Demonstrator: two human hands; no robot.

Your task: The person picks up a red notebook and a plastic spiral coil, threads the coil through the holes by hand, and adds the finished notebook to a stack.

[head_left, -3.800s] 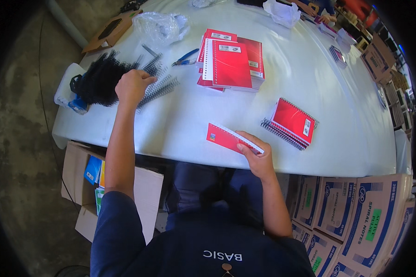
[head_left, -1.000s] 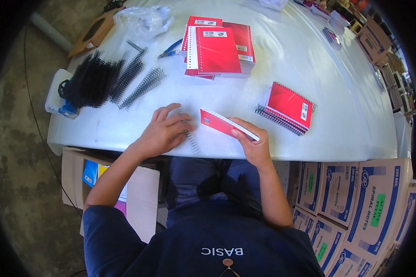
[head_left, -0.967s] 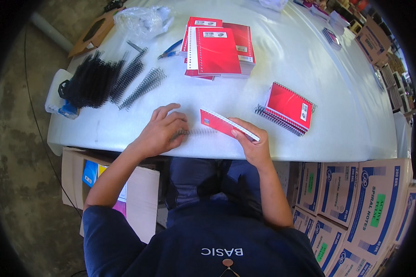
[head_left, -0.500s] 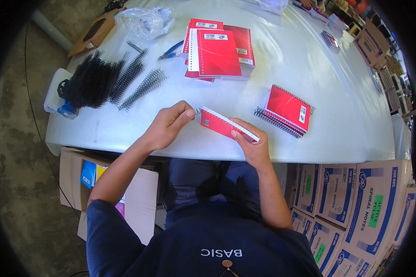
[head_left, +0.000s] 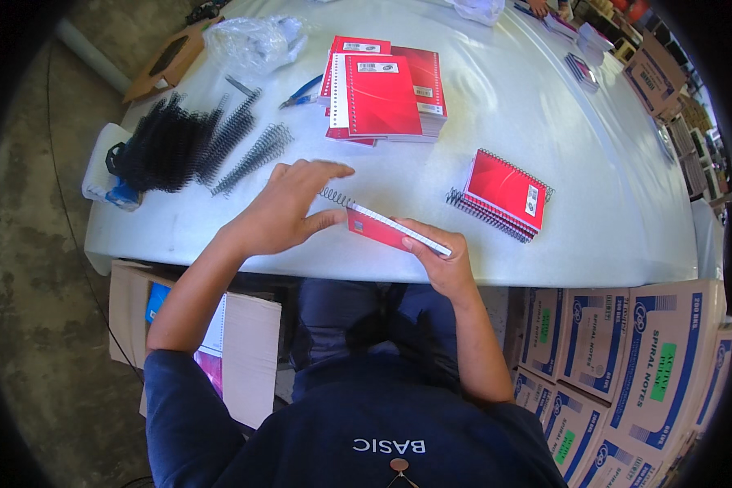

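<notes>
My right hand (head_left: 442, 257) grips a small red notebook (head_left: 376, 228) by its right end, with thumb in front and fingers behind. The notebook is tilted, its punched edge facing up. A dark spiral coil (head_left: 334, 195) sticks out past its left end; how far the coil runs through the holes is hard to see. Beside that end is my left hand (head_left: 289, 207), open, its thumb and fingers spread apart around the coil's free end. Whether a fingertip touches the coil I cannot tell.
Loose black coils (head_left: 167, 146) lie at the left, near blue-handled pliers (head_left: 302, 93) and a plastic bag (head_left: 256, 45). Punched red notebooks (head_left: 386, 93) are stacked at the back; coil-bound ones (head_left: 504, 195) sit at the right. Cartons (head_left: 655, 366) stand below the table's right side.
My left hand has opened from a pinch, its fingers spreading. More of the coil shows beyond the notebook's left end. The right hand keeps its hold, with the notebook shifted slightly.
</notes>
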